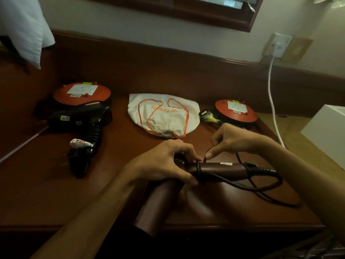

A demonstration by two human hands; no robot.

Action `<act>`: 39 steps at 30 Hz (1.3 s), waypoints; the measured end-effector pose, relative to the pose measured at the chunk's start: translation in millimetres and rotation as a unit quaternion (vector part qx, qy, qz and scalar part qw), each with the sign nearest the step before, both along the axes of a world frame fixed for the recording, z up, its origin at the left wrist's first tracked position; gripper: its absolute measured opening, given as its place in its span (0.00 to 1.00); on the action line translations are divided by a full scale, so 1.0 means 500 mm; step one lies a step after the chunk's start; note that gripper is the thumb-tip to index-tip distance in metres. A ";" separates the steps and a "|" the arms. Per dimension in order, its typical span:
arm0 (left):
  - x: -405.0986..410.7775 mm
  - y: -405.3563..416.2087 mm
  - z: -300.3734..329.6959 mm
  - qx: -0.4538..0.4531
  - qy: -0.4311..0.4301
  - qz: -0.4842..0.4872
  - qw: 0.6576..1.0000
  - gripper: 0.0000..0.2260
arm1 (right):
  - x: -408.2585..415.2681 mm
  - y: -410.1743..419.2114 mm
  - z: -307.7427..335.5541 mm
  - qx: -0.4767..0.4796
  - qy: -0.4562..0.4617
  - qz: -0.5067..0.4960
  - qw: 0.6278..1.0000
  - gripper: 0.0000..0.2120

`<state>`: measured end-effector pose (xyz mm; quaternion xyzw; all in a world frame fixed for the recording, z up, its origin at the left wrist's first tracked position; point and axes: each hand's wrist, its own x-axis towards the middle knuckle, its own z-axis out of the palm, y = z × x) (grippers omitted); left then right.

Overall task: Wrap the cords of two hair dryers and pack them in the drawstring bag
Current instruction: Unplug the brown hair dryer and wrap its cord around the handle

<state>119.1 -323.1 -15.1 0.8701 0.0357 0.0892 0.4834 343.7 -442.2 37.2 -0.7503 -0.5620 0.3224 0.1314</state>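
The left hand [168, 163] grips the brown hair dryer [186, 176] where handle meets barrel, pinning a loop of its black cord [261, 186]. The right hand [231, 140] pinches that cord just above the handle. Behind lies the drawstring bag [162, 114] — cinched, flat on the surface [46, 193] — with the black hair dryer [82, 120] far left.

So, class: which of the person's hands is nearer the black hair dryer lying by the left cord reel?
Left. The left hand, gripping the brown hair dryer, is closer to the black hair dryer; the right hand, pinching the cord, is farther right.
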 end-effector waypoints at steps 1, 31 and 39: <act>0.002 -0.001 0.001 0.008 0.006 -0.002 1.000 0.19 | -0.008 0.003 0.021 0.009 -0.001 0.013 1.000 0.19; -0.001 -0.010 -0.007 -0.002 -0.032 0.049 0.998 0.27 | -0.165 -0.225 0.164 0.085 -0.184 0.027 0.979 0.17; -0.009 -0.017 0.001 -0.025 -0.039 0.069 0.997 0.22 | -0.232 -0.240 0.054 0.048 -0.082 0.051 0.994 0.22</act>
